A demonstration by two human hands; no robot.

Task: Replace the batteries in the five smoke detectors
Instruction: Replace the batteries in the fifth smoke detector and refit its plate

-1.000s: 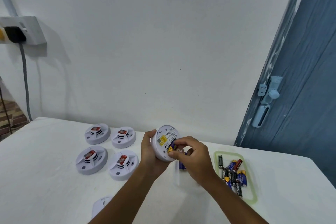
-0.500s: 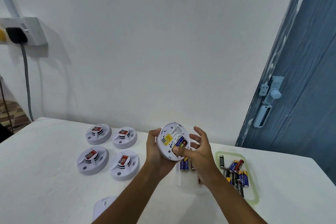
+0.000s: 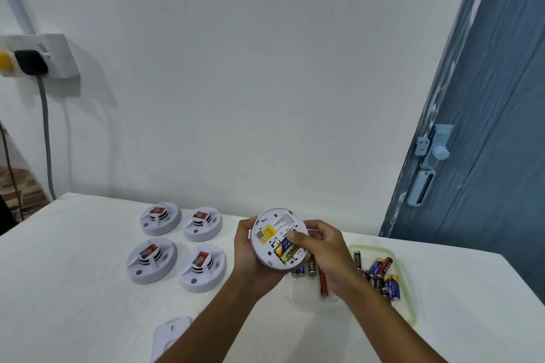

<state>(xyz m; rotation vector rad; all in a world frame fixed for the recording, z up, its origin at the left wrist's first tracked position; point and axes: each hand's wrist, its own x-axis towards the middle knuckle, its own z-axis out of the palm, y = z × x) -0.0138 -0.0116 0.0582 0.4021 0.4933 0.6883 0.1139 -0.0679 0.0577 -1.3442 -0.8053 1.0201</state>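
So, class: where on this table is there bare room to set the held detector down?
Bare patches: the table's left side beyond the four detectors, and its far right beyond the green-rimmed tray. Crowded: under the hands, where loose batteries lie.

The right hand covers the right rim of the smoke detector and the upper ends of the 2 batteries in its bay (their print is too small to read). The loose batteries below are partly hidden. A white cover plate is cut off by the bottom edge.
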